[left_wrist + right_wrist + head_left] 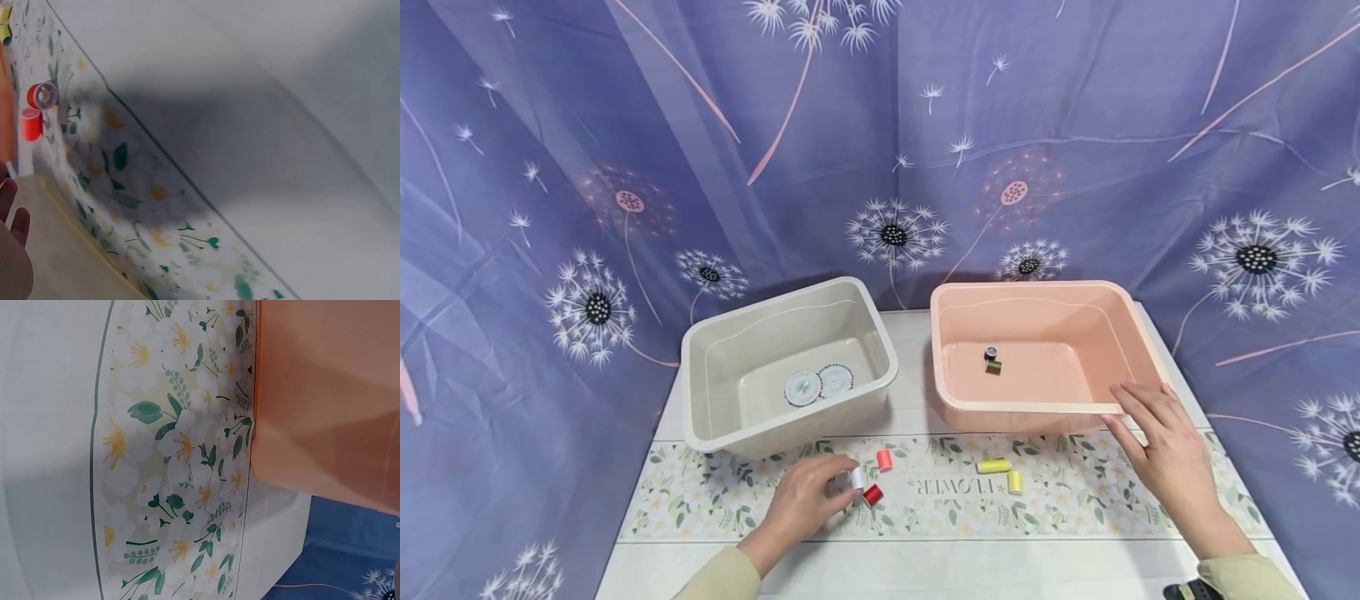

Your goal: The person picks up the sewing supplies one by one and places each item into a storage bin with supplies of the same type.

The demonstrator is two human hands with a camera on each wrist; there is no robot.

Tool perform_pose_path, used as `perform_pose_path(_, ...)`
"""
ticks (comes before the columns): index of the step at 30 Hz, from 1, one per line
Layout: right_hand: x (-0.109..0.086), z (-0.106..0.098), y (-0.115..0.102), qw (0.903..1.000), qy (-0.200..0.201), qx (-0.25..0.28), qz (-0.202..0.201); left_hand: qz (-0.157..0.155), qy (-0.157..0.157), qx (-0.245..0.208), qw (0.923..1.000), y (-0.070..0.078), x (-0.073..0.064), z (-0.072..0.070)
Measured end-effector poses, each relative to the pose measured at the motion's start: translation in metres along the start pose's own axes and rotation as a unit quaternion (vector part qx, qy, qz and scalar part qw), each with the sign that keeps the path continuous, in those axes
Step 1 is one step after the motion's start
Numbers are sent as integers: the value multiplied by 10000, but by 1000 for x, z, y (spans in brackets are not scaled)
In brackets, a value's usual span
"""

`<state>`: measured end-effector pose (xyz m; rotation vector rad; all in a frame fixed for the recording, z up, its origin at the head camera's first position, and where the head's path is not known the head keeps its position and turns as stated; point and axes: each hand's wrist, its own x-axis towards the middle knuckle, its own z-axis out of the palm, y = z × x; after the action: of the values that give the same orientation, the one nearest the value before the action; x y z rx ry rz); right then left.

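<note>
My left hand (805, 497) is by the front of the grey tub, with a white thread spool (857, 477) pinched between thumb and fingers. Close beside it on the floral runner lie a dark red spool (872, 495) and a coral-red spool (884, 460); both also show in the left wrist view, where that hand's fingers (20, 225) appear at the lower left edge. My right hand (1165, 442) rests on the near right corner of the pink tub (1037, 407), its fingers over the rim and loosely extended, holding nothing.
Inside the grey tub (790, 427) lie two round pin wheels (820, 385). The pink tub holds a dark spool (991, 353) and a green spool (993, 367). Two yellow spools (994, 466) lie on the runner before the pink tub. A patterned curtain (895, 125) hangs behind.
</note>
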<state>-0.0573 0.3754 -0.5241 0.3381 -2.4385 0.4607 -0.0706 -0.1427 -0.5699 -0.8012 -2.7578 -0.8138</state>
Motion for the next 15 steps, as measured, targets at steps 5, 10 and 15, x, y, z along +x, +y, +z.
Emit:
perform_pose_path(5,-1,0,0,10000,55,0,-14,92,-38,-98,9999,7,8,-4)
perform_pose_path(10,-1,1,0,9999,137,36,-37,346,118,-101,9993,14,16,-6)
perform_pose_path(15,0,1,1,9999,108,61,-9,633,237,-89,9977,21,24,-8)
